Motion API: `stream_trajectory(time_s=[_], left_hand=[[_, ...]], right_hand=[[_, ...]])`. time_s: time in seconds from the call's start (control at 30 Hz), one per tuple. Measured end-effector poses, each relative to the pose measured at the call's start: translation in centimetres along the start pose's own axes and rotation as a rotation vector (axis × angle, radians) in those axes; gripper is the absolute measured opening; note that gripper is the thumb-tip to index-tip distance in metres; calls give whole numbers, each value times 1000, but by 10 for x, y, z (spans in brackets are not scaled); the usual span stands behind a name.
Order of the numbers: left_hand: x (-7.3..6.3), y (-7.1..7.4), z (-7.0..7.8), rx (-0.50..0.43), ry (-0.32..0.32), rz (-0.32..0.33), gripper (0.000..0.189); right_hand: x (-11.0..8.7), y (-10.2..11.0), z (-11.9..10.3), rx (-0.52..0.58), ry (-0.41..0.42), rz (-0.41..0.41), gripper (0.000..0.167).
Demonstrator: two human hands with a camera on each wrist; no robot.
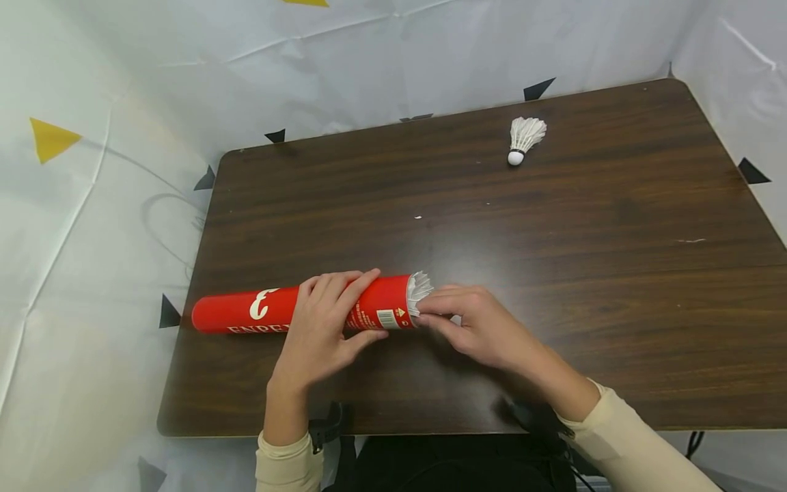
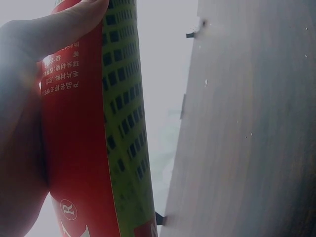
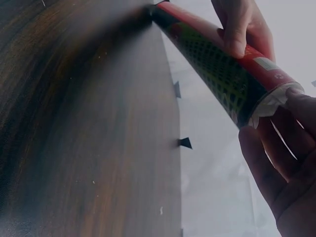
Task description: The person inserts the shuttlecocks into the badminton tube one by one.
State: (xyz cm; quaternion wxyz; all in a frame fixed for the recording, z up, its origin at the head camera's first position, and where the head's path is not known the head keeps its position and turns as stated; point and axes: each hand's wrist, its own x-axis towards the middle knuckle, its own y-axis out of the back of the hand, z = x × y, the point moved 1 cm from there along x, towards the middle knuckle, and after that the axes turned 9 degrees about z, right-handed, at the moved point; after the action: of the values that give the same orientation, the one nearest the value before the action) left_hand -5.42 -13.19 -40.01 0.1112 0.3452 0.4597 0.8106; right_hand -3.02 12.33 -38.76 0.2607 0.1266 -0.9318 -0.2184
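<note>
A long red shuttlecock tube [image 1: 381,301] lies across the near left part of the table. My left hand [image 1: 326,328] grips it from above near its right end, thumb on the near side; the left wrist view shows the tube's red and green printed side. White feathers of a shuttlecock [image 1: 419,290] stick out of the tube's right mouth. There my right hand [image 1: 479,324] pinches the feathers between thumb and fingers. A small white patch shows between those fingers, too small to identify. In the right wrist view the fingers [image 3: 261,163] surround the tube's mouth.
Another white shuttlecock [image 1: 525,140] lies at the back of the dark wooden table [image 1: 615,273]. White sheets [image 1: 369,68] with black and yellow triangles hang around the back and sides. Tiny white scraps dot the tabletop.
</note>
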Motion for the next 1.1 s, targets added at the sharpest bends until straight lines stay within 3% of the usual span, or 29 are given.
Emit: stream_trajectory(time_s=[0.47,0.8,1.1], left_hand=[[2,-1,1,0,16,-8,86],[4,-5,3,9,-1,-10,86],[4,-9,1,6,-8,4,86]], right_hand=[[16,-1,8,62,-62,-145,15],[23,-9,17,87,-105,-166,12],[31,-17,21,60,-157,-138,14]])
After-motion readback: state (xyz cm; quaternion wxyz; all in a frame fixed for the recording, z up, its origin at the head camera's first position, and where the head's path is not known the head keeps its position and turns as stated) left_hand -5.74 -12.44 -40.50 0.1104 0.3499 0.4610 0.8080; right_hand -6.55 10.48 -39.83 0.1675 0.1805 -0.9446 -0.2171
